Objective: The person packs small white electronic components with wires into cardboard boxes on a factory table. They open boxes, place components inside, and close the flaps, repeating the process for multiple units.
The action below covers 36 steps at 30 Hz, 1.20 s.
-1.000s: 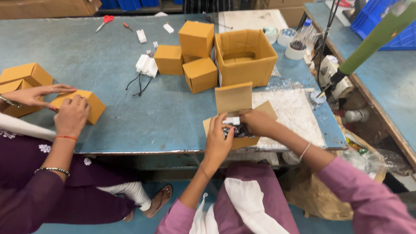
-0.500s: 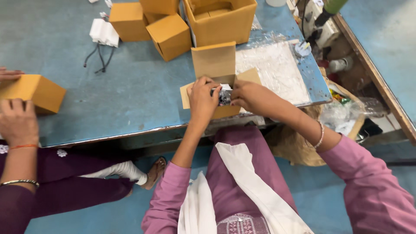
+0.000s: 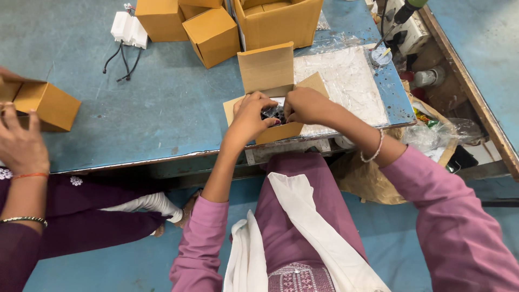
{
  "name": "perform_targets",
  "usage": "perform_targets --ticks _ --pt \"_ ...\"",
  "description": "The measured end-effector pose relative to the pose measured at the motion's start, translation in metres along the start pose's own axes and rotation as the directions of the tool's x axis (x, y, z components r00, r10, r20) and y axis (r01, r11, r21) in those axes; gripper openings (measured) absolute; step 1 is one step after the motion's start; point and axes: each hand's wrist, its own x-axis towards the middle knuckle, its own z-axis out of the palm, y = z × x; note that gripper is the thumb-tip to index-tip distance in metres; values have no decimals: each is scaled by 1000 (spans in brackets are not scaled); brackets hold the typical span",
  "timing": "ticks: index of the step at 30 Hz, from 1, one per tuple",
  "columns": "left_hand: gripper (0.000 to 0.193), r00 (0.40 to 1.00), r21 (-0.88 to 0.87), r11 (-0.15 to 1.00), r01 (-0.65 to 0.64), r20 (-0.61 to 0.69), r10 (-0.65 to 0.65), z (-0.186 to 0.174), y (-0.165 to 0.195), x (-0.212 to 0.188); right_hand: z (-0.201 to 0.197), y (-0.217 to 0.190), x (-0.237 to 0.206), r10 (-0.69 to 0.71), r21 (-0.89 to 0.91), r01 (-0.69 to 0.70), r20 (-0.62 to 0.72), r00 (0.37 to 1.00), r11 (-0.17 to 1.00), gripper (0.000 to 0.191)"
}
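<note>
A small open cardboard box [image 3: 269, 73] sits at the near edge of the blue table [image 3: 162, 108], its flaps spread. My left hand [image 3: 250, 116] and my right hand [image 3: 305, 104] meet over its opening. Both pinch a dark item in clear plastic wrap [image 3: 273, 113] that lies partly inside the box. Most of that item is hidden by my fingers.
Several closed small boxes [image 3: 213, 35] and a larger open carton [image 3: 278, 21] stand at the back. White adapters with black cords [image 3: 128, 30] lie at back left. Plastic sheeting [image 3: 346, 81] covers the table's right part. A co-worker's hand [image 3: 21, 143] holds another box [image 3: 46, 103] at left.
The view has tilted down and closer to my hands. My hands stay at the open box, with the wrapped item pushed lower into it. The co-worker's box has moved little.
</note>
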Motion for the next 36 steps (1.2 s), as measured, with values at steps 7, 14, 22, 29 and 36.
perform_targets --ticks 7,14,22,29,36 --pt "57 991 124 987 105 71 -114 3 10 12 -23 12 -30 -303 157 405 -441 845 901 11" --pt "62 987 205 974 98 105 -121 12 5 26 44 83 -41 353 545 55 -613 706 837 35" --pt "55 991 137 990 -14 131 -4 -7 14 7 85 49 1 204 967 148 -190 960 206 74" --pt "40 999 248 968 -35 -32 44 -19 27 -31 69 6 -20 367 970 169 -224 903 177 56" --pt "82 819 -248 964 96 -530 -218 -10 45 -66 86 18 -8 390 964 225 -263 882 140 59"
